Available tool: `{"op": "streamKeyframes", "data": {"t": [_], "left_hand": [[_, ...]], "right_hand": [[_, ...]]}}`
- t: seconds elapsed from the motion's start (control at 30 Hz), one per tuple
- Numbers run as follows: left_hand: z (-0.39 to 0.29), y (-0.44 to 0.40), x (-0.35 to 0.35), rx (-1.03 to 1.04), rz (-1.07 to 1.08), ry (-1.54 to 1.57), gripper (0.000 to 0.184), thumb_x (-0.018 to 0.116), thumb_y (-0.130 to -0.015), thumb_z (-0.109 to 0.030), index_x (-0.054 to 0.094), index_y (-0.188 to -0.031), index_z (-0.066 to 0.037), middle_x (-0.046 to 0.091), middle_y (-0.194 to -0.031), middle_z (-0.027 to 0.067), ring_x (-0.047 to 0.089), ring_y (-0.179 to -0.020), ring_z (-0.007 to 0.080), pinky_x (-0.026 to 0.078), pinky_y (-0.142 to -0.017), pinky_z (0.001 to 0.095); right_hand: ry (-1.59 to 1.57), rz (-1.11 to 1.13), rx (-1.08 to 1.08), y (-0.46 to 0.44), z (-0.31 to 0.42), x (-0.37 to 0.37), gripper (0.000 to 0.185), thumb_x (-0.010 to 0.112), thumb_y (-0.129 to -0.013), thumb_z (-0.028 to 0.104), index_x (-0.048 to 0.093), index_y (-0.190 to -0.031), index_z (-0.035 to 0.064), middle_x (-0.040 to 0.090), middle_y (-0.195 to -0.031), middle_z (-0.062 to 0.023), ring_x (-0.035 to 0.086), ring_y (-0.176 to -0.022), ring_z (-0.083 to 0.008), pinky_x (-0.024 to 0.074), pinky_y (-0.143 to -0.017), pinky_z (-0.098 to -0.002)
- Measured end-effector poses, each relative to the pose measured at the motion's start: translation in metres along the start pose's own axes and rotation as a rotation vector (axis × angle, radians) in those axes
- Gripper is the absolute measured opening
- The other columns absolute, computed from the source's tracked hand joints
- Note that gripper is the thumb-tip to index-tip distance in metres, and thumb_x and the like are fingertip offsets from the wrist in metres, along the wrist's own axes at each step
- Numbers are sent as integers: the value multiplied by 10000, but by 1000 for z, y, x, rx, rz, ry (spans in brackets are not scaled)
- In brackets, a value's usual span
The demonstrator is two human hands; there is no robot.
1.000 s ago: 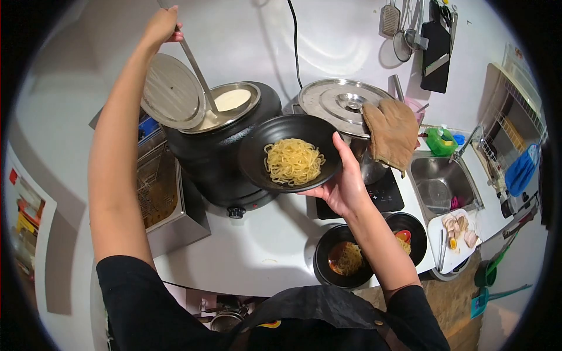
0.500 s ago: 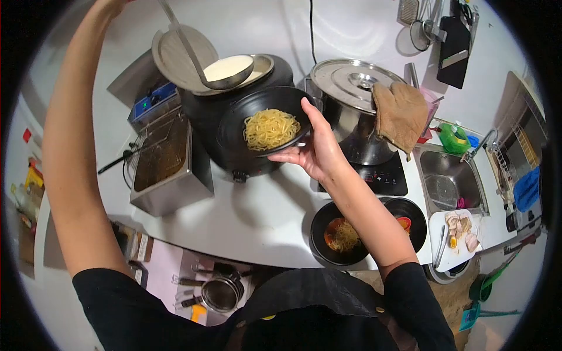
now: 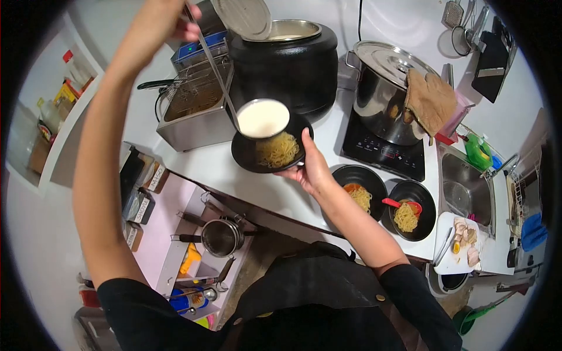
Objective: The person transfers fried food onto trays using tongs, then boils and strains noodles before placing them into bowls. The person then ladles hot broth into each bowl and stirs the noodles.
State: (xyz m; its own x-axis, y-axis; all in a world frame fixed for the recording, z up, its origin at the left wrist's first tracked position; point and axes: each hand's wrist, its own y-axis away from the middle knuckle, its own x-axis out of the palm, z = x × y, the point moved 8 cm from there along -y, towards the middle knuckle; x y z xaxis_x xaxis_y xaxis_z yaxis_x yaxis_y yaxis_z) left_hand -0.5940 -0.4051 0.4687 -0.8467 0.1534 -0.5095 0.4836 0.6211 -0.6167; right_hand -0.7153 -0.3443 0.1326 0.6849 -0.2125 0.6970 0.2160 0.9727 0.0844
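Head camera has both my arms stretched out over the white table [image 3: 202, 161]. At the top edge, the fingers of my left hand [image 3: 161, 24] are curled around the upper handle of a long metal ladle [image 3: 218, 73], its cup filled with pale, creamy liquid [image 3: 263, 119]. My right hand [image 3: 311, 168] has a black bowl [image 3: 246, 155] raised above the table, thumb along the rim and the other fingers bent beneath it, and a heap of yellow noodles [image 3: 280, 153] lies inside. The ladle's cup is over the far side of that bowl; from this angle I can't say whether the two touch. Beyond them stands a black soup kettle [image 3: 281, 76] with its lid [image 3: 244, 17] tilted up, and to its left is a metal fryer [image 3: 196, 136]. To the right, a steel pot [image 3: 374, 96] sits on a black cooktop [image 3: 380, 153], a brown mitt [image 3: 430, 99] draped over its edge. Near my right forearm, two more bowls [image 3: 373, 179] of noodles rest on the table, a red spoon [image 3: 413, 206] in the right-hand one.
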Motion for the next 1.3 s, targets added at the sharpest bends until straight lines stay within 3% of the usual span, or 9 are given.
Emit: {"op": "streamKeyframes", "data": {"t": [0.03, 0.2, 0.33, 0.43, 1.0, 1.13, 1.17, 1.27, 1.3], "left_hand": [[20, 3, 1, 85, 79, 3, 375, 421, -948, -377, 453, -1044, -16, 540, -799, 51, 553, -567, 104, 509, -541, 223], [43, 67, 16, 36, 101, 91, 309, 455, -944, -320, 482, -952, -12, 551, -728, 51, 558, -550, 105, 496, -522, 233], [62, 96, 21, -16, 129, 137, 253, 462, -951, -259, 472, -873, -19, 549, -695, 36, 561, -547, 103, 498, -525, 235], [66, 114, 22, 32, 134, 114, 259, 475, -946, -254, 465, -854, -12, 562, -698, 52, 572, -549, 115, 502, -529, 251], [73, 144, 27, 152, 92, 64, 204, 489, -940, -220, 470, -888, -24, 578, -714, 70, 593, -584, 124, 503, -560, 258], [69, 152, 31, 155, 73, 49, 195, 475, -947, -198, 484, -878, -16, 574, -733, 61, 588, -594, 112, 506, -577, 246], [69, 153, 32, 145, 57, 37, 194, 475, -945, -182, 492, -865, -7, 576, -735, 63, 590, -597, 113, 505, -577, 247], [64, 163, 34, 158, 22, 52, 186, 476, -944, -171, 496, -865, -4, 577, -736, 68, 598, -605, 116, 507, -577, 249], [65, 166, 35, 180, 19, 13, 178, 472, -945, -163, 496, -877, 0, 580, -739, 72, 606, -613, 123, 509, -580, 250]], "right_hand": [[-3, -11, -12, 2, -14, -4, 713, 299, -921, 561, 305, -1292, -49, 542, -1141, -244, 615, -955, -367, 575, -740, -431], [-22, -66, -41, 6, -74, -29, 576, 214, -951, 502, 250, -1284, 35, 515, -1141, -218, 648, -882, -305, 595, -479, -279], [-13, -164, -80, 10, -103, -41, 627, 214, -936, 541, 258, -1307, 38, 483, -1215, -194, 619, -974, -283, 604, -578, -356], [77, -194, -93, 5, -120, -51, 720, 186, -913, 601, 309, -1325, 25, 480, -1259, -177, 543, -1110, -294, 539, -808, -458], [14, -196, -210, -17, -132, -68, 644, 224, -924, 575, 245, -1330, 76, 474, -1230, -176, 585, -1023, -306, 575, -705, -452], [368, -417, -252, 27, -136, -83, 633, 257, -923, 580, 280, -1307, 77, 473, -967, -152, 614, -606, -253, 566, -528, -366], [405, -396, -306, 49, -142, -80, 591, 266, -937, 547, 328, -1265, 60, 397, -772, -87, 529, -446, -190, 494, -398, -326], [882, -342, -523, 127, -167, -107, 431, 287, -986, 384, 471, -1177, 43, 451, -721, -81, 460, -427, -137, 401, -419, -272], [1035, -330, -610, 154, -176, -122, 421, 305, -981, 367, 483, -1171, 36, 472, -814, -109, 481, -557, -184, 416, -507, -303]]}}
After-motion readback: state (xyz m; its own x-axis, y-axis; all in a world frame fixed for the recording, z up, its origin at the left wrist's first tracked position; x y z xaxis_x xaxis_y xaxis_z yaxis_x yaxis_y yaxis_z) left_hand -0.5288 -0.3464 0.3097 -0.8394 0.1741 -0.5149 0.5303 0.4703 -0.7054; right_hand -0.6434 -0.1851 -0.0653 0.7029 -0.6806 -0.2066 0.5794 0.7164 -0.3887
